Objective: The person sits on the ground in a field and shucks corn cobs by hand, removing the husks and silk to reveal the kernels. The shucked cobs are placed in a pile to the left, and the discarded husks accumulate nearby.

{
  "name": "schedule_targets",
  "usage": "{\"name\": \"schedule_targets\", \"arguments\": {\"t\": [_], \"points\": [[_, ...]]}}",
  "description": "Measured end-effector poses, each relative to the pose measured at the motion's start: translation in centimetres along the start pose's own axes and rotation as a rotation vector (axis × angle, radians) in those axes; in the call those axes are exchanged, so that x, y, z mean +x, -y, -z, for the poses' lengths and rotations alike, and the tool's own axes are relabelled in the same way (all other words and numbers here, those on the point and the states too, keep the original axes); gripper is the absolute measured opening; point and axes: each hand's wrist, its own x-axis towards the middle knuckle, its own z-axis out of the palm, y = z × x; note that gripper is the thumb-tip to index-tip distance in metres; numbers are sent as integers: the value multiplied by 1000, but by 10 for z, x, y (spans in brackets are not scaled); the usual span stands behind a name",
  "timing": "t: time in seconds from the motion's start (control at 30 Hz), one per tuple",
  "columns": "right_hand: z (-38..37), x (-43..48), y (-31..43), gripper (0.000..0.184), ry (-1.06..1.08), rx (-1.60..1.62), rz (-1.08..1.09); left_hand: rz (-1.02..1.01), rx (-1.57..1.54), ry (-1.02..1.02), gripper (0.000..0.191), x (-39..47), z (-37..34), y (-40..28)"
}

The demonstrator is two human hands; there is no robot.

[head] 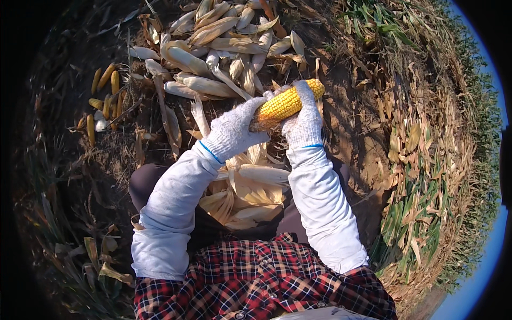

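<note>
A husked ear of yellow corn (pixel 282 106) is held in both gloved hands above my lap, tilted with its right end higher. My left hand (pixel 236 126), in a white knit glove with a blue cuff edge, grips its lower left end, where some brown silk shows. My right hand (pixel 304 118), in a matching glove, wraps round the ear near its upper right end. Below the hands, loose pale husks (pixel 250 192) lie between my legs. Just beyond the hands is a pile of corn ears still in dry husks (pixel 224 52).
Several bare yellow ears (pixel 107 106) lie on the soil at the left, near a small white object (pixel 101 123). Cut corn stalks and dry leaves (pixel 420 160) cover the right side. Green leaves (pixel 384 28) stick out at the upper right.
</note>
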Motion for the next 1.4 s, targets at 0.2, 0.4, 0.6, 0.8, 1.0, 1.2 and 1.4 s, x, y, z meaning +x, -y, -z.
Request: {"name": "schedule_targets", "arguments": {"t": [0.2, 0.4, 0.6, 0.8, 1.0, 1.2, 1.4], "points": [[1, -7, -2, 42, -42, 9, -32, 101, -57, 18, 72, -2, -2, -6], [2, -4, -9, 43, -69, 22, 1, 77, -384, -112, 33, 3, -12, 19], [-3, -10, -2, 46, 106, 9, 21, 159, -200, 101, 33, 9, -6, 44], [-13, -21, 17, 60, 230, 39, 144, 480, -243, 284, 32, 12, 9, 23], [1, -4, 31, 78, 364, 188, 137, 124, 618, 341, 86, -12, 23, 37], [1, -7, 29, 84, 421, 217, 103, 162, -179, 44, 40, 1, 35, 37], [-3, -12, 25, 80, 457, 279, 35, -35, -215, 226, 47, -11, 30, -16]]}}
